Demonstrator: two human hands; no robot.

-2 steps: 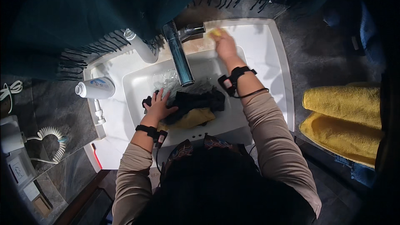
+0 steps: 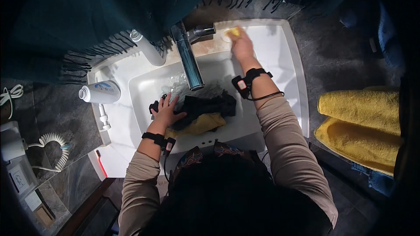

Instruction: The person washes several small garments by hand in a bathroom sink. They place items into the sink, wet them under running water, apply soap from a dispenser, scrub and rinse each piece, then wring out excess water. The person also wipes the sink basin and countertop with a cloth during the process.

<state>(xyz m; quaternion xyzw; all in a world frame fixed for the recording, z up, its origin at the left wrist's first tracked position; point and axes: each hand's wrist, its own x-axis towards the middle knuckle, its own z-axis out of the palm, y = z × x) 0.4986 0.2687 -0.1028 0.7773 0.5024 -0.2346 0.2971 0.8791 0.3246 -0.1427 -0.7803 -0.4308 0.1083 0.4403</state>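
Observed from beside the washbasin: one person, both sleeves pushed up, a black band on each wrist, works at a white basin (image 2: 243,120) set in a white counter (image 2: 282,54).

Left hand (image 2: 165,112): lies palm down on the left part of a dark cloth (image 2: 210,105) in the basin. Fingers are spread well apart, thumb pointing right; nothing is gripped. The dark cloth is bunched, below the spout end of the faucet (image 2: 188,59). A yellow cloth (image 2: 203,124) shows along its near side; whether the two are joined cannot be determined. Clear, rippled water (image 2: 215,81) shows behind the dark cloth.

Right hand (image 2: 242,46): reaches to the back ledge, right of the faucet handle. Fingers are drawn together, pinching a small yellow piece (image 2: 235,31) at their tips. Detail is slightly blurred; contact between the piece and the ledge cannot be confirmed.

Surroundings: one white bottle (image 2: 151,51) stands left of the faucet; a second, the printed bottle (image 2: 105,92), is at the counter's left side, with a white pump head (image 2: 103,119) near it. A red toothbrush (image 2: 101,164) lies at the near left corner. A folded yellow towel (image 2: 358,104) is off to the right, apart from the counter.
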